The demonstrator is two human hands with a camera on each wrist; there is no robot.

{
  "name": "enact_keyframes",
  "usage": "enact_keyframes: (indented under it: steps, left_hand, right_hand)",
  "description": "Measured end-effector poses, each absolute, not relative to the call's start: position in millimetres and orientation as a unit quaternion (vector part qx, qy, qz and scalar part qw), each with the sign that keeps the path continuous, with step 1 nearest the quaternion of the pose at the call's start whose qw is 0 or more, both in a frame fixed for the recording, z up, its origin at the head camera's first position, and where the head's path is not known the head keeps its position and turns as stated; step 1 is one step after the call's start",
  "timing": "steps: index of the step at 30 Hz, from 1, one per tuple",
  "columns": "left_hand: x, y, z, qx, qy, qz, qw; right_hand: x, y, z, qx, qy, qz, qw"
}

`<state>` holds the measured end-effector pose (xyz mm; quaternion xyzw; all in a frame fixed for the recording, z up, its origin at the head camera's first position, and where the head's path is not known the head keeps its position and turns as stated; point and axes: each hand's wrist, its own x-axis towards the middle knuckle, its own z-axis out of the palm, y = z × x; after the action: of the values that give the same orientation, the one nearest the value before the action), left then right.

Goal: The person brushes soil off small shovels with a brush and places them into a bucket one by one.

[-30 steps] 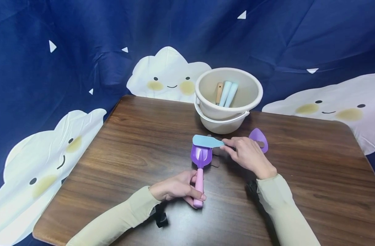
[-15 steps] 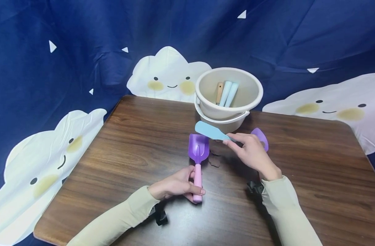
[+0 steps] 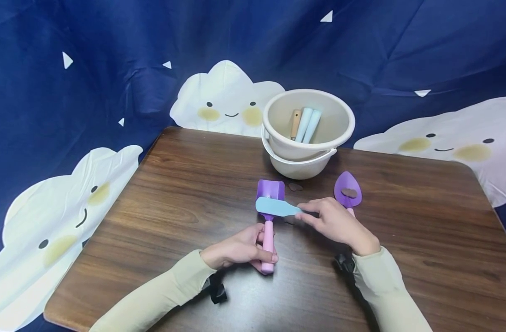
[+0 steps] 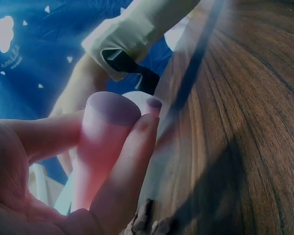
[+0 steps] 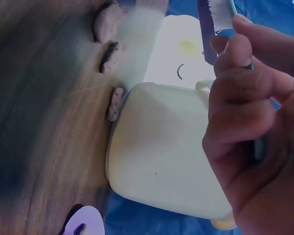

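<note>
A small purple shovel (image 3: 271, 189) with a pink handle (image 4: 100, 142) is in my left hand (image 3: 241, 247), thumb and fingers around the handle. My right hand (image 3: 337, 222) grips a light blue brush (image 3: 273, 206) by its thin handle. The brush lies across the lower part of the shovel's scoop, hiding much of it. White bristles (image 5: 220, 13) show under the brush in the right wrist view, against the purple scoop. Brown lumps lie on the table beside the scoop, among them one lump (image 3: 295, 186) near the bucket; several show in the right wrist view.
A beige bucket (image 3: 298, 168) with a white handle stands behind the shovel, holding a wooden-handled tool (image 3: 296, 124) and two light blue handles (image 3: 308, 124). A purple trowel (image 3: 342, 180) lies right, with a brown lump (image 3: 349, 193) on it. The brown table (image 3: 174, 193) backs onto blue cloth.
The brush rose off the scoop's front edge toward the bucket, then came down nearer the pink handle. My left hand moved the shovel slightly away from me and kept its grip.
</note>
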<state>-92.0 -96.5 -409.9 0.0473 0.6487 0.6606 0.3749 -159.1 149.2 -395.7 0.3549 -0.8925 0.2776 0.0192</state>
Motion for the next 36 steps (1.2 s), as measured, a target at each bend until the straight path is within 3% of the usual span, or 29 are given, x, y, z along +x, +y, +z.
enact_keyframes:
  steps: [6,17,23,26,36]
  left_hand:
    - [-92.1,-98.2,-408.3,0.056,0.659,0.651,0.373]
    - [-91.1,-94.5,-406.9,0.054,0.638,0.658,0.397]
    - [-91.5,-94.4,-408.4,0.067,0.638,0.656,0.397]
    - [-91.6,-94.9,-408.6,0.073,0.643,0.653,0.395]
    - [-97.0,-98.0,-406.1,0.088,0.669,0.641,0.365]
  right_hand:
    - [-157.9,145.1,-394.5,0.318,-0.917,0.238,0.034]
    - [-164.0,145.4,-388.0,0.253,-0.938,0.181,0.151]
    - [-164.8,147.1,-392.3,0.245,-0.930,0.209,0.180]
    - [-164.5,147.8,-393.9,0.234,-0.927,0.249,0.156]
    - [-156.3,151.2,-394.2,0.280,-0.900,0.334,-0.026]
